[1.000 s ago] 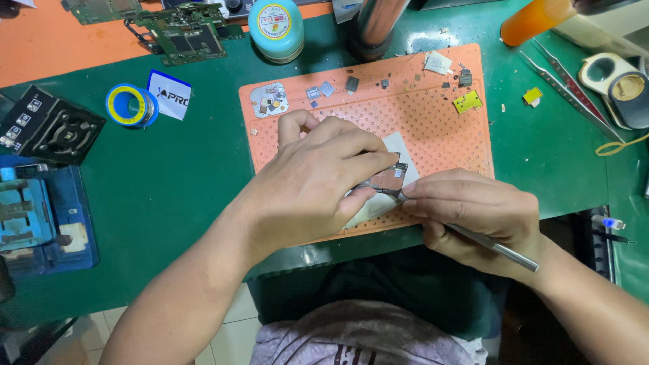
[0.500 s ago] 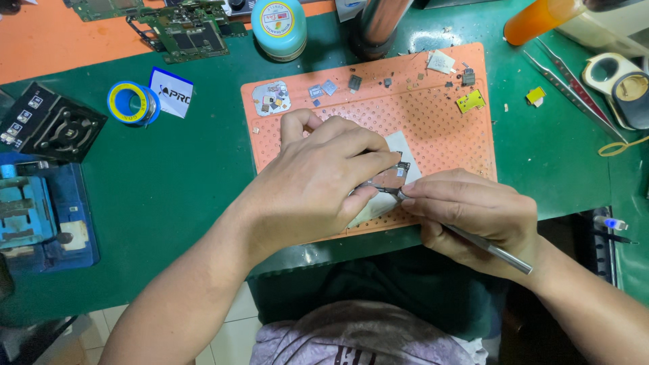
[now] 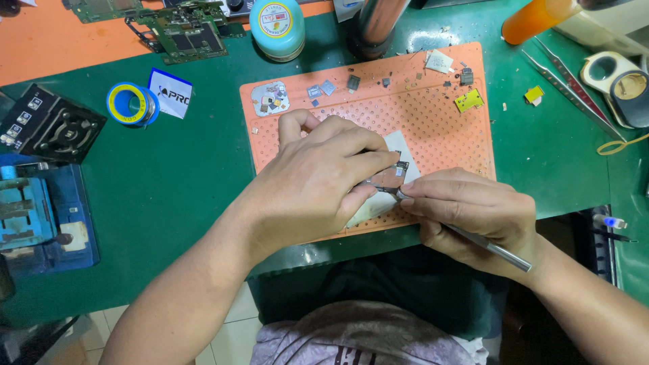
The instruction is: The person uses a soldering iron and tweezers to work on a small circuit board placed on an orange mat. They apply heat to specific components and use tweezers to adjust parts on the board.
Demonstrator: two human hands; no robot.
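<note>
On an orange perforated mat lies a white pad with a small circuit part on it. My left hand presses down on that part, fingers curled over it. Beside it, my right hand grips a thin metal tool like a pen, its tip touching the part under my left fingers. Much of the part is hidden by my fingers.
Small chips and a yellow scrap dot the mat's far edge. On the green table: a solder spool, a round tin, a circuit board, tweezers, tape rolls, a blue fixture.
Both hands stay almost in place over the white pad. The tool tip has shifted slightly at the small part.
</note>
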